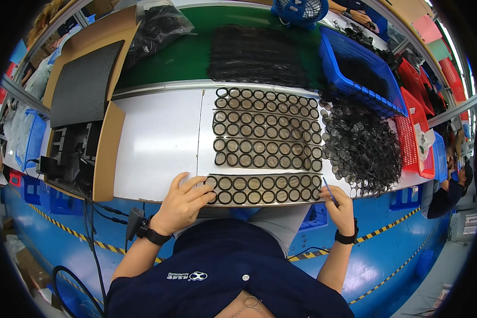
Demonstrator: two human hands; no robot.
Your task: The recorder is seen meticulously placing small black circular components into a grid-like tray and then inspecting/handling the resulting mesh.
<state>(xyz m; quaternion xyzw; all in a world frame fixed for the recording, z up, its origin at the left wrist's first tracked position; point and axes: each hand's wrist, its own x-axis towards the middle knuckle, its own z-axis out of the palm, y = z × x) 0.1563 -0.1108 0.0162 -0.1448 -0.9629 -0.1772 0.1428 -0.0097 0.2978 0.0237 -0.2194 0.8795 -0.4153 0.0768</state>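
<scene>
At the near edge of the table lies a clear strip with two rows of black rings (267, 183). The fingers of my left hand (182, 205) are spread, their tips resting on the strip's left end. At its right end, my right hand (340, 211) is closed around a thin blue pen-like tool (331, 194), whose tip points up and to the left; some fingers are at the strip's edge. Three similar ringed strips (267, 126) lie just beyond, in even rows. A heap of loose black rings (361, 146) spreads to the right of the strips.
A blue basket (336, 79) holding black pieces stands at the back right, beside red baskets (408, 140). On the green surface (196, 58) lie black sheets (257, 53) and a bagged black bundle (161, 32). An open cardboard box (110, 138) stands left; a blue fan (301, 10) sits behind.
</scene>
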